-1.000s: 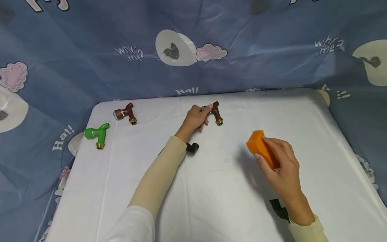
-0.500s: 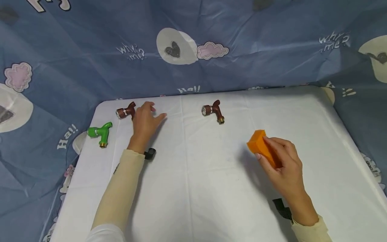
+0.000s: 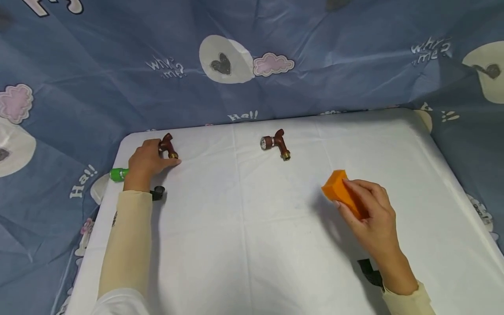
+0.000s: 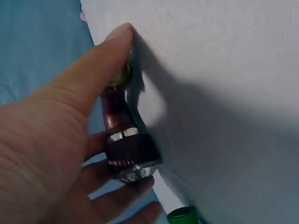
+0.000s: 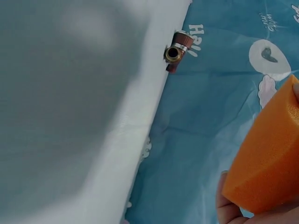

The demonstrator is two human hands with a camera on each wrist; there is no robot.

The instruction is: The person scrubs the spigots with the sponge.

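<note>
At the table's back left, the left hand (image 3: pixel 145 162) is spread over a brown tap (image 3: pixel 169 148), its thumb stretched out beside the brass end. The left wrist view has the thumb of this hand (image 4: pixel 46 135) across the tap (image 4: pixel 114 112) near its brass end, with the other fingers behind its ribbed knob; how firmly they touch cannot be told. An orange block (image 3: pixel 339 190) is pinched between thumb and fingers of the right hand (image 3: pixel 374 221), raised over the table's right side. The block (image 5: pixel 266 163) fills the right wrist view's lower right corner.
A green tap (image 3: pixel 118 174) lies partly hidden by the left hand; its end (image 4: pixel 183 215) shows in the left wrist view. Another brown tap (image 3: pixel 278 142) lies near the back edge, right of the left hand. A patterned blue cloth (image 3: pixel 338 74) hangs behind the white table (image 3: pixel 283 245).
The left hand has left the brown tap near the back middle and moved left to the other brown tap, now partly covering the green one. The right hand keeps its pinch, nearly still.
</note>
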